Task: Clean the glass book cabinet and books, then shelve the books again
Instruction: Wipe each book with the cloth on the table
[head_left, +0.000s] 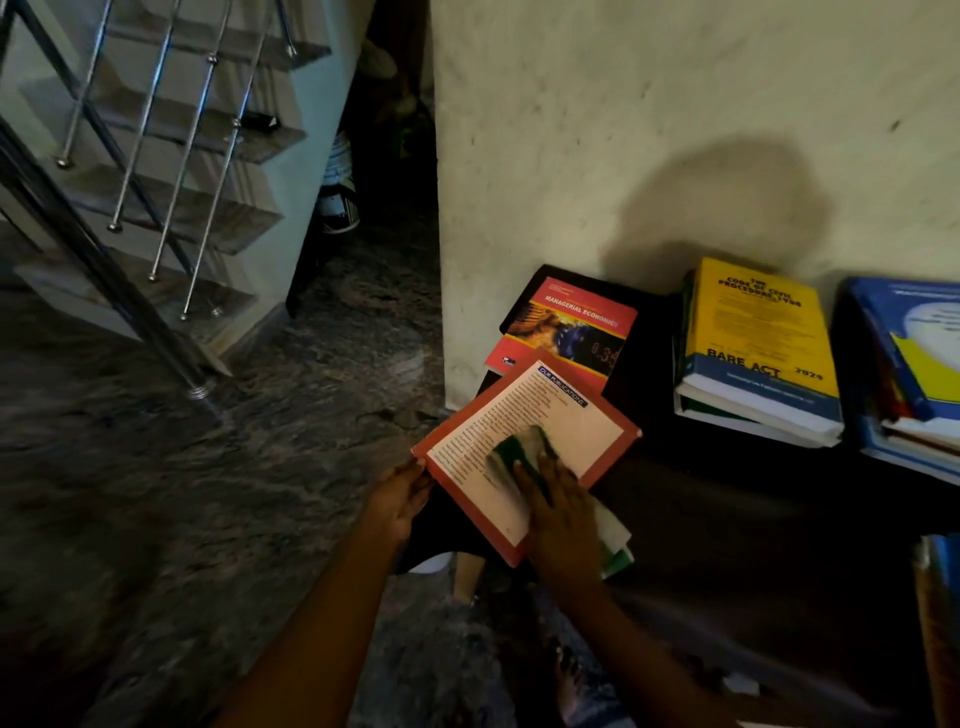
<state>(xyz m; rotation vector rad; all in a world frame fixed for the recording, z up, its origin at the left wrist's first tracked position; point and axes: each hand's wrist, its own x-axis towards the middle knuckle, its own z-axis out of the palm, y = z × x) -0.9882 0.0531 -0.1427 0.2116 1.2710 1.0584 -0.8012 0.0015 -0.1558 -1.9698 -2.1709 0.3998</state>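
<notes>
A red-bordered book (566, 410) lies back cover up in front of me, its white panel full of print. My left hand (400, 501) grips its left corner. A green cloth (519, 449), blurred, lies on the cover, and my right hand (558, 525) holds it there with the fingers curled over it. A red Managerial Economics book (566, 322) lies just beyond on a black one. Further right, a yellow Bare Act book (753, 332) tops a stack. The glass cabinet is out of view.
A blue pile of books (904, 364) sits at the far right against the cream wall (675, 130). A dark surface (727, 509) carries the stacks. A staircase with a steel railing (156, 197) rises at the left over dark marbled floor (208, 467).
</notes>
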